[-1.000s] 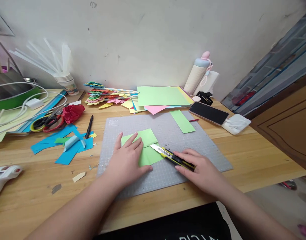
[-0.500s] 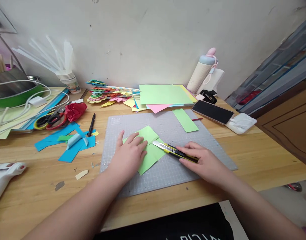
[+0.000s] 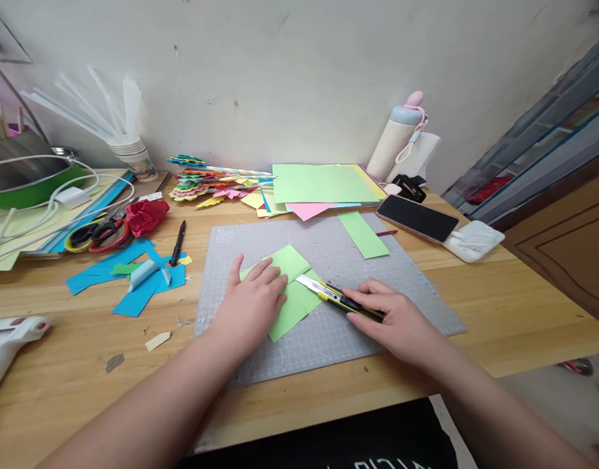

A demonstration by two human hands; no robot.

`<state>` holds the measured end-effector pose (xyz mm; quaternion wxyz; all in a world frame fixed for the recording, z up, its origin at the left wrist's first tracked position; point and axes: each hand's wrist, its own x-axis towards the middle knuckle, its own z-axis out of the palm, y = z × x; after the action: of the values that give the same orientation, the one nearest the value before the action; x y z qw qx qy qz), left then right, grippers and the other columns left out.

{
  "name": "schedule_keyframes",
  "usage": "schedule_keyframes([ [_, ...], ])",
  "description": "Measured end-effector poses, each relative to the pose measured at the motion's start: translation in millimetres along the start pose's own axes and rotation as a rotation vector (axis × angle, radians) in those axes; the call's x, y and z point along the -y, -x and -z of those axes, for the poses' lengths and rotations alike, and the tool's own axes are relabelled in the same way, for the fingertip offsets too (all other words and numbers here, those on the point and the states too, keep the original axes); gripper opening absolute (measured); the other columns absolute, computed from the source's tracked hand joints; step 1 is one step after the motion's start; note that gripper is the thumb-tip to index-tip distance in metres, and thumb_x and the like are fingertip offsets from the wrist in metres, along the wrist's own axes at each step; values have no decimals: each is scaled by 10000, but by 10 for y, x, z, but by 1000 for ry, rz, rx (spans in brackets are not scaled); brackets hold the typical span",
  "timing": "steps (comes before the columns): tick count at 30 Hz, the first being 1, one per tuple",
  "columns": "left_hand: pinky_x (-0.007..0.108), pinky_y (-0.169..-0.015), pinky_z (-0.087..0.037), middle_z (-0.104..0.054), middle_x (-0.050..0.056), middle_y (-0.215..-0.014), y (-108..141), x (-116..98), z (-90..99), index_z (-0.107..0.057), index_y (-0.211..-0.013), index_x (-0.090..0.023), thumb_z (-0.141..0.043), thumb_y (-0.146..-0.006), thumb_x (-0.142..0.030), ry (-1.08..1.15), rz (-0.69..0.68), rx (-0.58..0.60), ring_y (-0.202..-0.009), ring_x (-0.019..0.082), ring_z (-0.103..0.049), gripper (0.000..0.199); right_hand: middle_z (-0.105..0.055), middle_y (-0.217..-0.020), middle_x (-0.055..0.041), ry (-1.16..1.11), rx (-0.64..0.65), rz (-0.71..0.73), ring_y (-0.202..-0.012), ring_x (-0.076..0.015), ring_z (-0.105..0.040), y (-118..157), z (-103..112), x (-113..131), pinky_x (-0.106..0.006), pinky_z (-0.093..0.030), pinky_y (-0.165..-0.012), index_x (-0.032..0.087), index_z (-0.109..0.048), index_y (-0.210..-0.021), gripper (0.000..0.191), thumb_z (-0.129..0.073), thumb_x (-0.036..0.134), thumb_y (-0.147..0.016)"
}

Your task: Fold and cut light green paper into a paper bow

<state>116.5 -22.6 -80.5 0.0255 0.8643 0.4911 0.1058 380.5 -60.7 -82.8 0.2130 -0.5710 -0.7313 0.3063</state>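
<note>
My left hand [image 3: 253, 299] lies with fingers spread on a light green sheet of paper [image 3: 295, 309], pressing it against the grey cutting mat [image 3: 377, 280]. The paper has a crease or cut line across it near my fingertips. In my right hand [image 3: 392, 316] is a yellow and black utility knife [image 3: 345, 299], gripped between thumb and fingers. Its blade is out, and the tip rests at the paper's line, a little right of my left fingers. A separate green strip [image 3: 363, 235] lies at the mat's back right.
Behind the mat sit stacked coloured paper [image 3: 323, 184] and paper flowers [image 3: 201, 185]. Blue paper scraps [image 3: 137, 293], a black pen [image 3: 178, 244] and scissors [image 3: 96, 234] lie left, with a glue gun [image 3: 10, 345] nearer. A phone [image 3: 417, 218] and bottle [image 3: 392, 143] stand right.
The utility knife and my right hand have shifted slightly left, with the blade tip moving a little along the green paper. My left hand stays in place.
</note>
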Motion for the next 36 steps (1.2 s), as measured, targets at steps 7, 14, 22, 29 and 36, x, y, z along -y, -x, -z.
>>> schedule_keyframes([
  [7,620,-1139,-48,-660,2,-1185,17,7,-13,-601,-1028,-258,-563,-902,-210,0,4,-9,-1281,231,-488,140,-590,-1077,-58,93,54,111,-917,-199,-616,-143,208,-212,-346,-514,-799,296,-619,-1265,399,-540,301,-873],
  [14,620,-1136,-43,-661,17,-1155,6,-7,-6,-622,-978,-256,-512,-920,-172,-24,-33,5,-1301,239,-466,150,-586,-1051,-56,97,40,199,-899,-190,-619,-288,191,-365,-352,-495,-842,260,-649,-1229,397,-560,260,-842],
  [22,625,-1135,-58,-657,29,-1147,17,-1,-13,-625,-964,-248,-505,-919,-162,-39,-39,1,-1281,250,-484,155,-581,-1057,-60,97,56,212,-919,-194,-616,-329,198,-361,-344,-492,-837,243,-654,-1225,403,-571,248,-830],
  [29,630,-1131,-58,-657,17,-1136,6,8,-10,-622,-970,-256,-526,-913,-177,-25,-40,0,-1275,249,-488,136,-588,-1054,-56,90,67,217,-922,-191,-612,-302,197,-316,-346,-491,-840,275,-649,-1230,404,-571,256,-834],
  [36,631,-1129,-53,-657,19,-1137,3,5,-10,-620,-984,-254,-521,-914,-176,-13,-39,0,-1269,248,-493,145,-614,-1054,-51,80,58,198,-932,-200,-626,-264,225,-302,-341,-506,-851,276,-670,-1204,399,-600,262,-811],
])
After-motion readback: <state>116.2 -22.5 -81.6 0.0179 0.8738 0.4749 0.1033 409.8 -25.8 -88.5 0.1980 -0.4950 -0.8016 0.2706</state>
